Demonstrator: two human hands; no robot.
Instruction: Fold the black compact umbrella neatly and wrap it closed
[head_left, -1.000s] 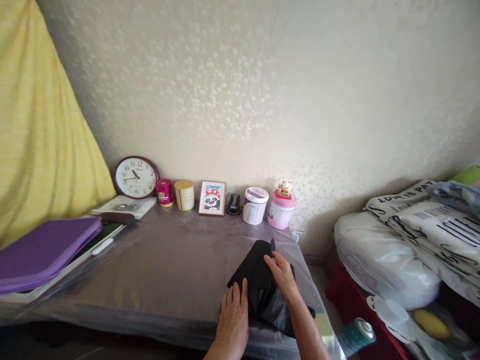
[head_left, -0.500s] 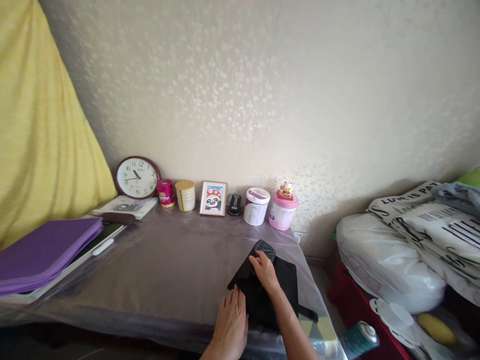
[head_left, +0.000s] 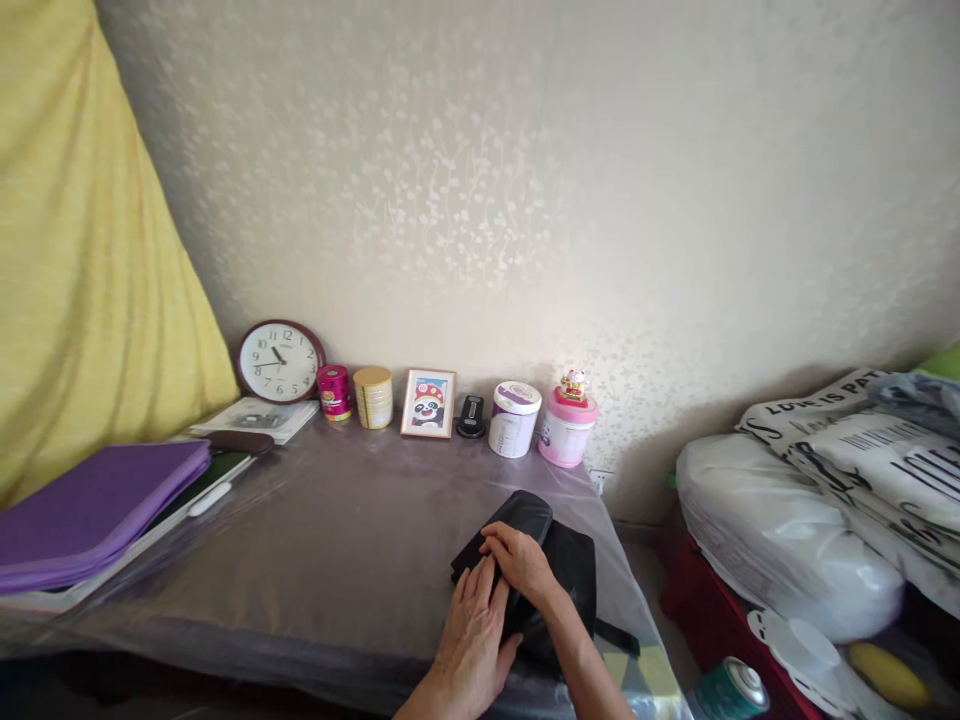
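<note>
A black folded fabric item (head_left: pixel 562 570), bag-like with a strap (head_left: pixel 617 636) trailing to the right, lies at the right front of the table. My left hand (head_left: pixel 472 630) rests flat on its left part, fingers stretched forward and thumb out to the side. Just beyond, my right hand (head_left: pixel 519 562) curls its fingers over the folded layer, close against the left fingertips. The right thumb and the fabric under both palms are hidden.
Along the wall stand a clock (head_left: pixel 281 362), a pink tin (head_left: pixel 334 392), a yellow-lidded container (head_left: pixel 373 398), a picture frame (head_left: pixel 428 404), a white tub (head_left: pixel 514 420) and a pink tub (head_left: pixel 567 428). Purple folders (head_left: pixel 97 510) lie left. A spray can (head_left: pixel 731 690) stands beyond the right edge.
My left hand has slid forward and right over the black fabric, up to the right hand. My right hand has shifted slightly left and down, and its fingers now meet the left fingertips.
</note>
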